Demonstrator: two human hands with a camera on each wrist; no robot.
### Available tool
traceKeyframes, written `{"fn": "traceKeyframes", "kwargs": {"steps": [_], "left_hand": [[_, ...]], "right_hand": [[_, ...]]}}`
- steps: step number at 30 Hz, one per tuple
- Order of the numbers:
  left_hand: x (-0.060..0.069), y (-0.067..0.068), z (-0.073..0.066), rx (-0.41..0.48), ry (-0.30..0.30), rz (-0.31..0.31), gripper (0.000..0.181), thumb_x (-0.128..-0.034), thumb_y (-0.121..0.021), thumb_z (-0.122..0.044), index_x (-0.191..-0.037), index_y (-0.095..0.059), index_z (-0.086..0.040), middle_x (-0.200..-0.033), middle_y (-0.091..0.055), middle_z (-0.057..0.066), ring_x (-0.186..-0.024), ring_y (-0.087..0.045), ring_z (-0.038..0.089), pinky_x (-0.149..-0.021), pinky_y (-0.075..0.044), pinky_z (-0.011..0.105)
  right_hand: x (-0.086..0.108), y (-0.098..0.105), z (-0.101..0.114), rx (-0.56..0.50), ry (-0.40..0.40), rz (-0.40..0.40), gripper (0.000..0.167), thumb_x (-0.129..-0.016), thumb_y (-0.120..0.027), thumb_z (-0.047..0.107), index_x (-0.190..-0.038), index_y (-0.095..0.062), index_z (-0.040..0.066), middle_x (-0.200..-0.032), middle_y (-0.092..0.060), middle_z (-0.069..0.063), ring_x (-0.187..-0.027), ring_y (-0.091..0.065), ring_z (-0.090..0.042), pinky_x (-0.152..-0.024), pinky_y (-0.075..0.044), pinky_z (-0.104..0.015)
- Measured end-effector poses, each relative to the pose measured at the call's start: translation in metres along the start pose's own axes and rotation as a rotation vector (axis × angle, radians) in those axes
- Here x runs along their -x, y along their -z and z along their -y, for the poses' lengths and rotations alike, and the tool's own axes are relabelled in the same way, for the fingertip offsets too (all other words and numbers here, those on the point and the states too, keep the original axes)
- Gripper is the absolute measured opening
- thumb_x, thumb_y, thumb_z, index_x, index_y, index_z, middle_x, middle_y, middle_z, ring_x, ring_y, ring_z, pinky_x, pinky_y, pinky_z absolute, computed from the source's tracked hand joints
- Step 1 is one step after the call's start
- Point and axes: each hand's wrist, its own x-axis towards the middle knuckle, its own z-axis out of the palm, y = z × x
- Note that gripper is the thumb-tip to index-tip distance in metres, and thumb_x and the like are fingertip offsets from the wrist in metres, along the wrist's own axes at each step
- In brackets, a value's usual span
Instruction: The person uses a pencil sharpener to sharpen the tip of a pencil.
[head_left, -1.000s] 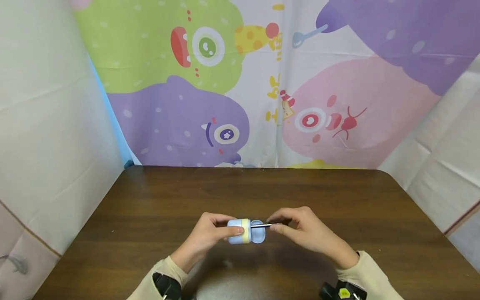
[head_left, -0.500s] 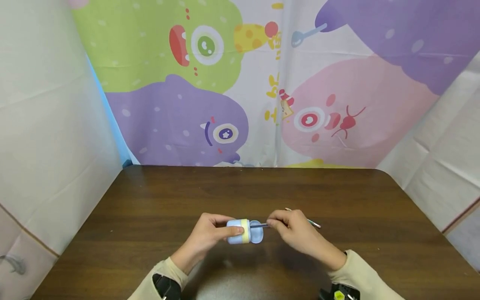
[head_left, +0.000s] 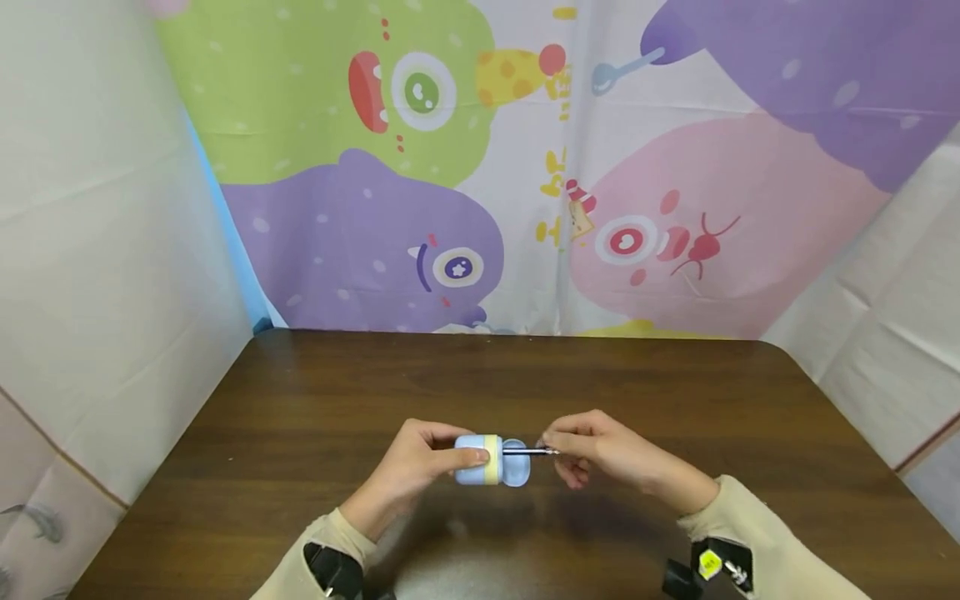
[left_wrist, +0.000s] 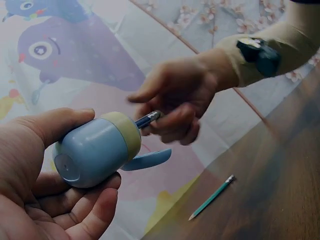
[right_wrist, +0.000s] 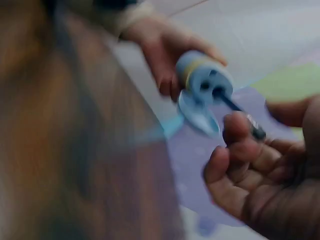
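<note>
My left hand (head_left: 408,471) grips a light-blue container (head_left: 468,472) with a yellow band, tipped on its side with its mouth to the right. Its round lid (head_left: 517,475) hangs open. A dark pencil (left_wrist: 146,119) with a metal-banded end sticks out of one hole in the top (right_wrist: 209,82). Around that end is my right hand (head_left: 618,454), thumb apart from the bent fingers; the right wrist view shows the pencil's end beside the fingers, not pinched. A green pencil (left_wrist: 212,198) lies on the table in the left wrist view.
The brown wooden table (head_left: 360,375) lies under both hands. Behind it hangs a curtain (head_left: 525,292) printed with cartoon figures, and pale cloth (head_left: 112,208) flanks the sides.
My right hand has loosened its pinch and shifted slightly right, and more of the dark pencil shows. The green pencil seen past that hand half a second ago is hidden in the head view.
</note>
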Motion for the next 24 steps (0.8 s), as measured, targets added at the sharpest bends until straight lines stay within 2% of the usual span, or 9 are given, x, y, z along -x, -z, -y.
{"fn": "traceKeyframes", "kwargs": {"steps": [3,7,9,12,15,17,20,21,24], "left_hand": [[0.001,0.0,-0.002,0.02,-0.001,-0.008,0.032,-0.0792,-0.077,-0.002,-0.099,-0.067,0.02,-0.076,-0.07,0.003,-0.065,-0.059,0.008,-0.057,-0.049,0.021],[0.001,-0.001,-0.002,0.047,0.005,-0.011,0.033,-0.08,-0.076,-0.002,-0.101,-0.066,0.021,-0.077,-0.07,0.002,-0.066,-0.06,0.008,-0.058,-0.051,0.021],[0.001,-0.003,-0.001,0.055,0.014,-0.015,0.033,-0.0804,-0.076,-0.003,-0.102,-0.066,0.021,-0.077,-0.07,0.002,-0.065,-0.06,0.009,-0.058,-0.051,0.021],[0.002,-0.004,0.0,0.074,0.032,-0.02,0.034,-0.0817,-0.075,-0.003,-0.103,-0.065,0.022,-0.078,-0.07,0.003,-0.066,-0.061,0.009,-0.058,-0.052,0.022],[0.002,-0.005,0.001,0.084,0.051,-0.028,0.034,-0.0828,-0.074,-0.004,-0.103,-0.065,0.022,-0.079,-0.069,0.004,-0.066,-0.061,0.01,-0.059,-0.052,0.021],[0.002,-0.006,0.003,0.08,0.053,-0.042,0.034,-0.0827,-0.074,-0.004,-0.103,-0.065,0.022,-0.079,-0.069,0.004,-0.066,-0.061,0.01,-0.058,-0.052,0.021],[0.001,-0.005,0.005,0.059,0.055,-0.053,0.032,-0.0821,-0.075,-0.003,-0.101,-0.066,0.021,-0.078,-0.069,0.004,-0.065,-0.06,0.009,-0.057,-0.051,0.02],[0.001,-0.005,0.005,0.051,0.052,-0.051,0.032,-0.0818,-0.076,-0.003,-0.101,-0.067,0.021,-0.077,-0.069,0.004,-0.064,-0.059,0.009,-0.057,-0.05,0.02],[-0.001,-0.004,0.006,0.046,0.046,-0.034,0.031,-0.0811,-0.076,-0.003,-0.1,-0.067,0.02,-0.076,-0.069,0.003,-0.064,-0.059,0.008,-0.056,-0.05,0.02]], "right_hand": [[0.006,0.0,-0.006,0.382,0.34,-0.123,0.014,-0.097,-0.065,0.012,-0.105,-0.07,0.002,-0.08,-0.07,-0.003,-0.069,-0.062,-0.007,-0.057,-0.051,-0.022],[0.003,-0.001,-0.018,0.817,0.771,-0.28,0.014,-0.098,-0.064,0.015,-0.105,-0.07,0.004,-0.09,-0.068,0.001,-0.074,-0.06,-0.006,-0.062,-0.05,-0.018],[-0.001,-0.002,-0.023,0.948,0.923,-0.336,0.017,-0.102,-0.057,0.014,-0.103,-0.067,0.001,-0.088,-0.063,0.0,-0.072,-0.055,-0.009,-0.062,-0.048,-0.02],[-0.009,-0.005,-0.027,1.051,1.033,-0.403,0.023,-0.105,-0.048,0.012,-0.099,-0.064,-0.004,-0.084,-0.057,-0.002,-0.069,-0.05,-0.014,-0.059,-0.044,-0.024],[-0.011,-0.008,-0.029,1.06,0.985,-0.431,0.027,-0.106,-0.044,0.014,-0.095,-0.062,-0.003,-0.081,-0.055,-0.003,-0.067,-0.048,-0.014,-0.056,-0.043,-0.025],[-0.009,-0.012,-0.028,1.025,0.879,-0.419,0.024,-0.105,-0.048,0.014,-0.093,-0.063,-0.001,-0.08,-0.058,-0.002,-0.067,-0.049,-0.011,-0.057,-0.047,-0.026],[-0.003,-0.016,-0.02,0.849,0.585,-0.32,0.015,-0.1,-0.058,0.008,-0.089,-0.067,0.004,-0.073,-0.057,0.006,-0.06,-0.046,-0.003,-0.055,-0.048,-0.027],[-0.001,-0.016,-0.017,0.771,0.467,-0.279,0.014,-0.098,-0.06,0.007,-0.086,-0.068,0.006,-0.068,-0.055,0.008,-0.057,-0.045,-0.001,-0.061,-0.05,-0.027],[0.0,-0.013,-0.006,0.376,0.092,-0.091,0.019,-0.096,-0.059,0.005,-0.078,-0.065,0.004,-0.057,-0.042,0.011,-0.049,-0.034,-0.001,-0.052,-0.042,-0.024]]}}
